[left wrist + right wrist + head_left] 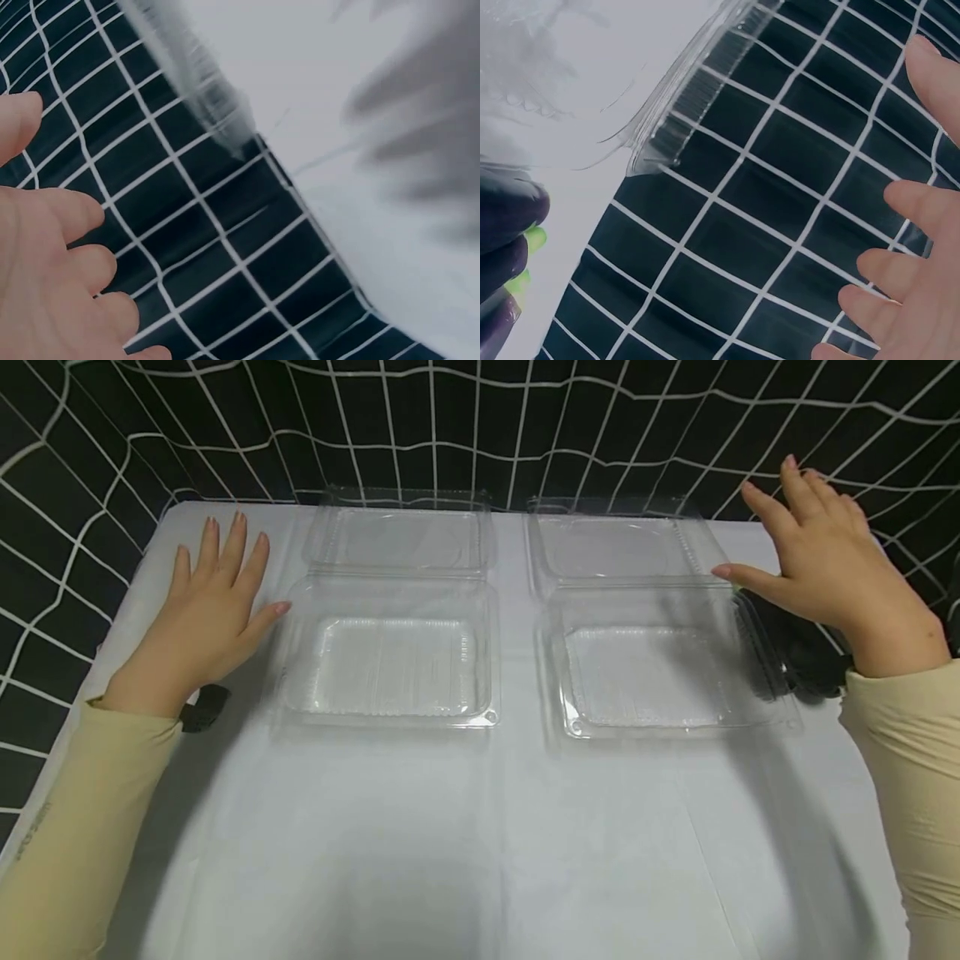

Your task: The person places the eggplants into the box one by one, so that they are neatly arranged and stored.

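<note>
Both clear containers (393, 672) are flanked, left hand (204, 617) at left, right hand (832, 556) at right; fingers spread, nothing held.

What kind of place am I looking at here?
Perhaps a makeshift work station, though I can't be sure. What suggests it: a white-covered table, a dark backdrop with white grid lines, and two open clear plastic containers side by side.

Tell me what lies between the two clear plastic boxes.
Just a bare strip of white table between the left box and right box, in the head view.
</note>
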